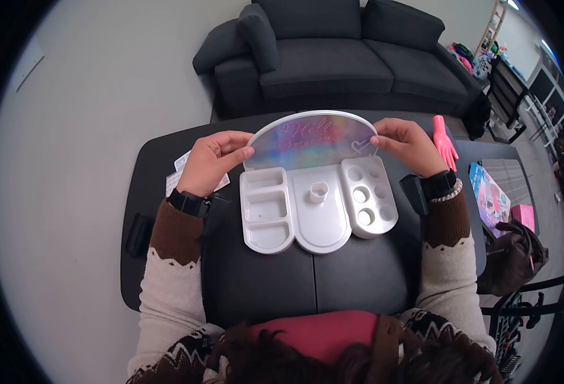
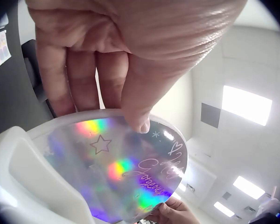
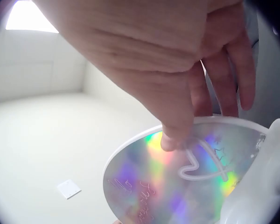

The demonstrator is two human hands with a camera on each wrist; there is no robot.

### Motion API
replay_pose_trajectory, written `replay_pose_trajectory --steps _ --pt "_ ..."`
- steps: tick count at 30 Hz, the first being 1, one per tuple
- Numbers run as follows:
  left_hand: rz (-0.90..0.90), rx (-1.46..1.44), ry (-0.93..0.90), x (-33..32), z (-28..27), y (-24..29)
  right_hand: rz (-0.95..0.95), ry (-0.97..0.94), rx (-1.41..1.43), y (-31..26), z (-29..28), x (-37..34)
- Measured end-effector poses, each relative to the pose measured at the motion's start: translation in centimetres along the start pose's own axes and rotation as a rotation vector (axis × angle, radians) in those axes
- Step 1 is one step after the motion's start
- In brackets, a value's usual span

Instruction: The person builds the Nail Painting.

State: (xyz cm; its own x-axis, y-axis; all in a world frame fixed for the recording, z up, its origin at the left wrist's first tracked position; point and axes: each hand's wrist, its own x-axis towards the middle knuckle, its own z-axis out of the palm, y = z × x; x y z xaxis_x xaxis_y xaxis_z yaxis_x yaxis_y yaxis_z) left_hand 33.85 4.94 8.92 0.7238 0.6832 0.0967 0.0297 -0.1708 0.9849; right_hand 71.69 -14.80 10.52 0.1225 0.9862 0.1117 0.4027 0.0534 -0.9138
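Observation:
A white toy vanity organizer (image 1: 323,217) stands on the black table, with three square compartments on its left and round holes on its right. Its upright back panel (image 1: 314,137) is a rounded, holographic sheet with a white rim, printed "Hello Gorgeous" and a heart. My left hand (image 1: 214,160) pinches the panel's left edge, thumb on the shiny face and fingers behind. At the opposite edge my right hand (image 1: 413,147) pinches it the same way, its thumb (image 3: 170,140) beside the heart. A small white ring-shaped piece (image 1: 319,192) sits on the organizer's middle section.
Sticker sheets (image 1: 182,179) lie beyond my left wrist, and a black case (image 1: 139,235) is at the table's left edge. A pink mannequin hand (image 1: 445,144) lies at the right. Further right are a printed box (image 1: 488,198) and a dark bag (image 1: 512,259). A sofa (image 1: 326,64) stands behind the table.

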Motion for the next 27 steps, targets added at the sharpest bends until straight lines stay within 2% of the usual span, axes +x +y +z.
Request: replay_pose_trajectory --steps 4,8,12,14,16,19,20,22,26,27 --pt "0.018 -0.028 -0.002 0.2 -0.2 -0.7 -0.021 0.024 -0.131 0.1 -0.1 0.1" --pt "-0.023 0.009 0.012 0.1 -0.1 -0.9 0.0 0.07 -0.071 1.2 0.5 0.7" --pt "-0.061 0.049 -0.014 -0.1 -0.6 -1.6 -0.013 0.134 -0.284 0.6 0.8 0.1" --pt "-0.072 0.056 -0.019 -0.6 -0.8 -1.7 -0.034 0.17 -0.288 0.4 1.3 0.0" --pt "-0.105 0.056 -0.029 -1.3 -1.0 -1.8 -0.004 0.175 -0.343 -0.5 0.5 -0.6" --pt "-0.097 -0.01 -0.057 -1.8 -1.4 -3.2 -0.098 0.286 -0.229 0.2 -1.7 -1.0" --pt "-0.096 -0.011 -0.06 -2.0 -1.4 -3.7 -0.114 0.334 -0.272 -1.0 -2.7 -1.8" --pt "-0.08 -0.171 -0.054 -2.5 -1.3 -4.7 0.031 0.428 -0.342 -1.3 -5.1 -2.6" --pt "-0.102 -0.353 0.014 -3.1 -1.1 -6.7 0.073 0.464 -0.474 0.6 -8.4 -3.9" --pt "-0.102 -0.387 0.016 -3.2 -1.0 -6.9 0.161 0.475 -0.513 1.1 -8.5 -4.1"
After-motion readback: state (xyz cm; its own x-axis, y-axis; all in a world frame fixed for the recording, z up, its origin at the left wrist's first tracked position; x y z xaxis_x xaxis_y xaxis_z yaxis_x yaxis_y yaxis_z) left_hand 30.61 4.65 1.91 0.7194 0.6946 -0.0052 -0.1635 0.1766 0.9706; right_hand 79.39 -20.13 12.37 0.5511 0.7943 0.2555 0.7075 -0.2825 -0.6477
